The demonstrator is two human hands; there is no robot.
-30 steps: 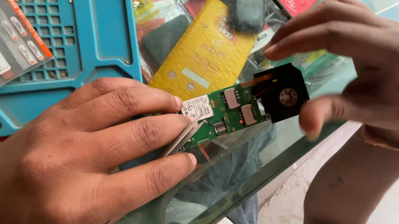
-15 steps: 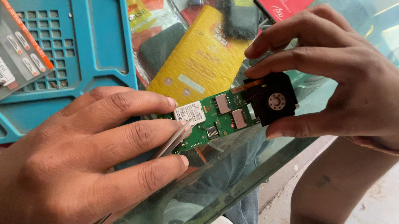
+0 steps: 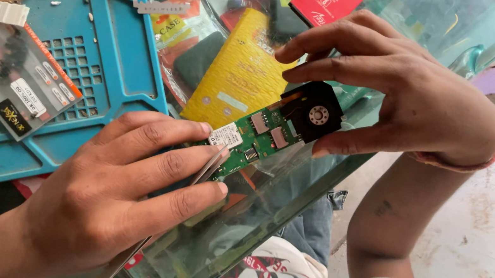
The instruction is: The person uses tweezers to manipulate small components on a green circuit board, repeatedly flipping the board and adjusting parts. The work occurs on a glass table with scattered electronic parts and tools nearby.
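Since a second ago the right hand (image 3: pixel 418 98) has shifted from hovering to pinching the black speaker module (image 3: pixel 313 111) at the circuit board's (image 3: pixel 254 140) 2 o'clock end, while left hand (image 3: pixel 125 199) fingers, pressed together, pin tweezers (image 3: pixel 209 167) against it.

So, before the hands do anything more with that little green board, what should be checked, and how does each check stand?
1. Right hand grips the board's black end: ok.
2. Left hand steadies the board at its other end: ok.
3. Metal tool lies between the left fingers, its tip against the board: ok.
4. Board's component face is turned up: ok.
5. Board sits over the glass table near its edge: ok.
6. Whether the tool tip sits in a seam: cannot tell.
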